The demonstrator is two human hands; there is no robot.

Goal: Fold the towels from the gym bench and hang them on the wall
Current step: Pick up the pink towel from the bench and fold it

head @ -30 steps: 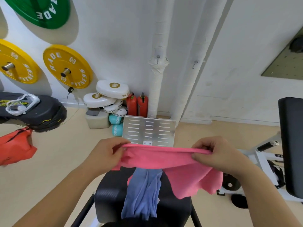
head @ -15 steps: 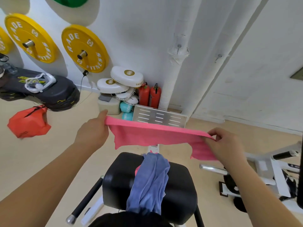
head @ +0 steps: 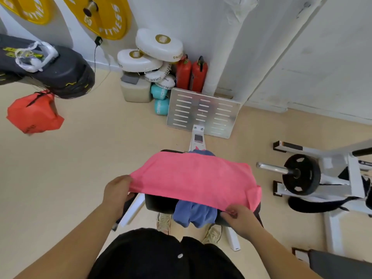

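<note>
**Pink towel held spread above the counter**

The person's left hand (head: 117, 193) grips the near-left corner of a pink terry-cloth towel (head: 197, 178), with the fingers curled round its edge. The right hand (head: 240, 219) pinches the towel's near-right edge between thumb and fingertips. The towel is stretched out wide between the two hands, over the black padded counter (head: 159, 203), and hides most of it. Its right end is folded down in a loose flap.

A crumpled blue cloth towel (head: 194, 215) lies on the counter beneath the pink one. One end of it hangs off the near edge between the hands, and a small part shows at the far edge.

Beyond the counter, a slotted silver metal plate (head: 203, 112) stands tilted on the floor. Behind it, two red fire extinguishers (head: 198, 74) and a stack of white round pads (head: 159, 45) sit against the white wall. Yellow weight plates (head: 106, 17) hang on the wall at far left. An orange bag (head: 34, 114) is on the left, and a black weight plate on a steel bar (head: 301, 174) is on the right.
</note>
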